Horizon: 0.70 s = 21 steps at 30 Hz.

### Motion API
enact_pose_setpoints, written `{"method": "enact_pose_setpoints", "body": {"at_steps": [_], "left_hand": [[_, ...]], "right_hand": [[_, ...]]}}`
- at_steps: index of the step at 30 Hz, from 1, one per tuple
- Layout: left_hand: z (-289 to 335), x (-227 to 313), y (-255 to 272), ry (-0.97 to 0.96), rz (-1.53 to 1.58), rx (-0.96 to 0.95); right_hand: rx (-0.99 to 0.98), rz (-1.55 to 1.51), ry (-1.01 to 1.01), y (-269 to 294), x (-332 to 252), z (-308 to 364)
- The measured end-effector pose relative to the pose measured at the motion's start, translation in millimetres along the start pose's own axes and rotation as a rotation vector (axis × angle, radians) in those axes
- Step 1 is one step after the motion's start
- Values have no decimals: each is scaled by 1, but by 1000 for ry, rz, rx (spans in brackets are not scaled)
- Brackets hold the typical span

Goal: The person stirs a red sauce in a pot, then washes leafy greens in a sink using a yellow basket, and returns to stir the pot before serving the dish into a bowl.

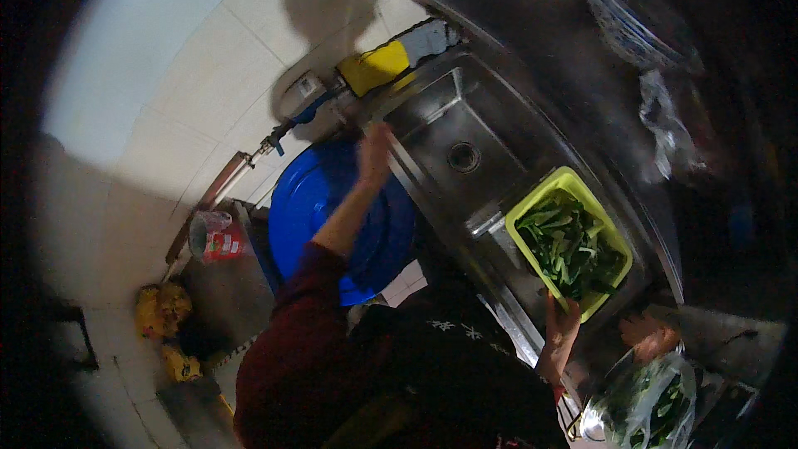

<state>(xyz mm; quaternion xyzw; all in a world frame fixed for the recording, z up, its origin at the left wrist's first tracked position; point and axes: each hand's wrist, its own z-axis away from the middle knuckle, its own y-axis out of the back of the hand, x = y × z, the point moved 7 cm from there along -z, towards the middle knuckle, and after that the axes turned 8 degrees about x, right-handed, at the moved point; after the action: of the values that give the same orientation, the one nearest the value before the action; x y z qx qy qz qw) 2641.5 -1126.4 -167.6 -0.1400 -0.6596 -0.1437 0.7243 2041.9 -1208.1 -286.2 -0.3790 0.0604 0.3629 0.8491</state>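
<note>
A yellow-green plastic basket [612, 218] full of cut leafy greens [572, 245] rests over the right part of the steel sink [497, 135]. Gripping its near rim is my right hand [564, 322], with the fingers partly hidden by the rim. My left hand [376, 155] reaches out to the sink's left edge, above a large round blue lid [307, 199]. Blur hides how its fingers are held. The sink basin to the left of the basket shows its round drain [463, 157].
A valve [306, 108] and pipe run along the tiled wall at left, beside a yellow cloth-like thing [374, 67]. A red-labelled container [221, 237] stands left of the lid. A clear plastic bag of greens [657, 403] lies at lower right. Dark counter [549, 25] lies beyond the sink.
</note>
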Motion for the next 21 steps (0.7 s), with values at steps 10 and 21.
{"method": "enact_pose_setpoints", "body": {"at_steps": [10,21], "left_hand": [[-182,-86,335,-340,-1656,-36],[-236,-99,325,-301,-1886,21]], "right_hand": [[-31,369,217,-34,3,30],[100,-256,-3,-23,29,11]]}}
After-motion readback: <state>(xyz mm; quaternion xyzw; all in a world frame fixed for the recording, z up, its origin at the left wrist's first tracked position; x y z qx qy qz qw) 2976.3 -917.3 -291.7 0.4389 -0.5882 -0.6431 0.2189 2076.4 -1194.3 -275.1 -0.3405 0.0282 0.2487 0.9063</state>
